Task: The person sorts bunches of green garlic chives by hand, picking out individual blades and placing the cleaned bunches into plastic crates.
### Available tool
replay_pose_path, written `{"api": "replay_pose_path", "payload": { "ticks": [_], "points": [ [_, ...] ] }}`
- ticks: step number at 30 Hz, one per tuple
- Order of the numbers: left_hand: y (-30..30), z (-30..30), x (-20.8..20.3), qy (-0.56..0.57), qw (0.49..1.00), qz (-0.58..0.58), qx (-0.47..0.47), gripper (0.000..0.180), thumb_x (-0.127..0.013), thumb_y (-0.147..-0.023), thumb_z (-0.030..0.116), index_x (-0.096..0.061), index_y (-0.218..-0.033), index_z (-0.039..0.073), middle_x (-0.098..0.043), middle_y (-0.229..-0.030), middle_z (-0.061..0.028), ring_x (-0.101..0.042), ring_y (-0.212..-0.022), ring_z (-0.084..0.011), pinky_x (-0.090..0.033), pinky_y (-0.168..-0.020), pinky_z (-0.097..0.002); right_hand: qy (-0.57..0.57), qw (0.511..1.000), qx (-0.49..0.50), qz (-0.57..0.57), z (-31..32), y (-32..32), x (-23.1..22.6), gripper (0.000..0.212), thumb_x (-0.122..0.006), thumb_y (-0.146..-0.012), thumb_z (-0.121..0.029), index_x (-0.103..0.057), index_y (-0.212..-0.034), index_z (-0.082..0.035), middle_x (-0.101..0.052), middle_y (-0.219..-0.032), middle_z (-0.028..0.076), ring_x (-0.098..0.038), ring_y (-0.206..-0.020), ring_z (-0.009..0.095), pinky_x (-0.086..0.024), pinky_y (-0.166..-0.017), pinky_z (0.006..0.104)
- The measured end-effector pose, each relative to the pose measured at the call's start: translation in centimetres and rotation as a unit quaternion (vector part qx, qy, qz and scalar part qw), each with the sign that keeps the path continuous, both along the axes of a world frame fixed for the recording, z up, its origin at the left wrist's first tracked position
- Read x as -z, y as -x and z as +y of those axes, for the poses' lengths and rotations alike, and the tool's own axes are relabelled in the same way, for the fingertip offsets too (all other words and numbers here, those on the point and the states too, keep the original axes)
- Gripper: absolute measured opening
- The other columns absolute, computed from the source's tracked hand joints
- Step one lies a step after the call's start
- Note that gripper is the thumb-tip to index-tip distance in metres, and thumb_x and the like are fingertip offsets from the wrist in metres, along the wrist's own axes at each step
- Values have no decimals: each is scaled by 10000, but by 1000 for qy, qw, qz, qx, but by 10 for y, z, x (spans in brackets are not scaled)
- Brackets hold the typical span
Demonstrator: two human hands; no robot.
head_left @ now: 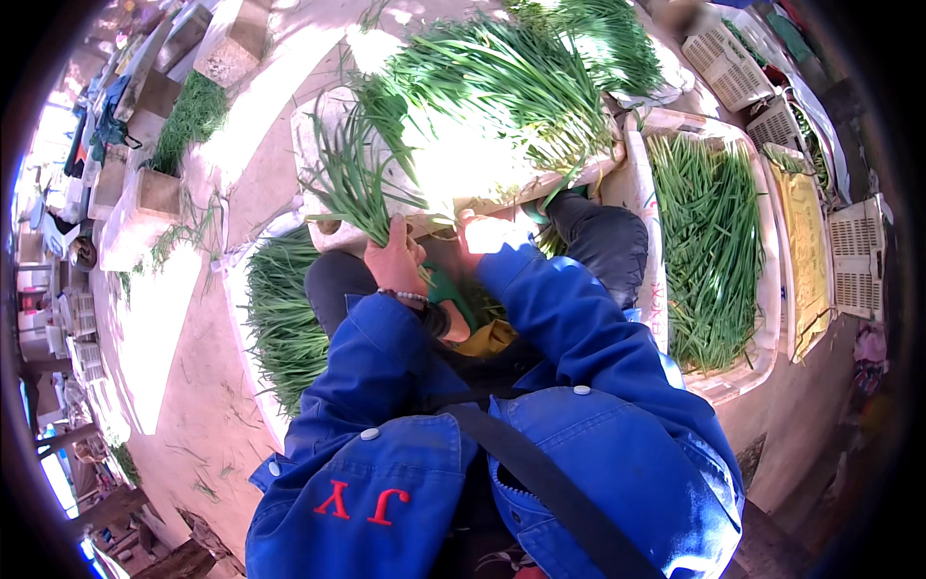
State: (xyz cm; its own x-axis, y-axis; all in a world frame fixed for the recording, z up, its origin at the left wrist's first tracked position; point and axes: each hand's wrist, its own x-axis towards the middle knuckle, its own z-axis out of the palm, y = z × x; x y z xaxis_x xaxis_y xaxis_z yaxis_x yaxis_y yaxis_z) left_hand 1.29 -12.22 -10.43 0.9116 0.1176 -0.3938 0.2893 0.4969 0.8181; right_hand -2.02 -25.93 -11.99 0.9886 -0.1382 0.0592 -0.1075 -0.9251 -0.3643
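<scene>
Blue jacket cloth [598, 454] is shown nearest the camera, crossed by a dark strap [550, 478], and both sleeves are stretched towards the near edge of a pale foam box [309, 125]. Over that box's near left corner, a bunch of green leaves [352, 179] is clamped in the left hand [393, 259], whose fingers are closed round the lower ends, probably so that the blades can be left free to fan out without being crushed. At the middle of the box's near edge, the right hand [485, 236] is washed out by sunlight; whether its fingers are together, apart or closed on anything cannot be told. Across the box a heap of similar leaves [502, 87] is laid, presumably put there to be within easy reach of both hands. To the left of the box and nearer the body, a white tub [237, 299] is filled with greens; to its right, a second tub [641, 174] is packed lengthwise, perhaps to keep the stems aligned. In the held bunch, the leaves are seen to be long, narrow and deep green, spread loosely at the tips and gathered tightly at the grip.
</scene>
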Motion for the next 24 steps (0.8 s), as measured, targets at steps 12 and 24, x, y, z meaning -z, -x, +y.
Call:
{"api": "replay_pose_path", "payload": {
  "ticks": [12, 24],
  "points": [
    [-26, 4, 58, 2, 953, 186, 240, 163, -624, -857, 194, -582, -756, 73, -486, -526, 12, -323, -385, -77, -311, -385, -238, 68, 981, -183, 16, 5, 31, -37, 238, -560, -782, -246, -586, -849, -19, -635, -820, 131, -632, -779, 276, -513, -615, 393],
    [-9, 36, 34, 67, 947, 128, 288, 195, -589, -889, 219, -574, -1032, 88, -632, -899, -47, -595, -734, -172, -498, -601, -355, -369, 922, -65, 102, -20, 30, 11, 411, -635, -800, -431, -666, -955, -51, -655, -820, 82, -614, -788, 248, -486, -747, 320]
  ]
}}
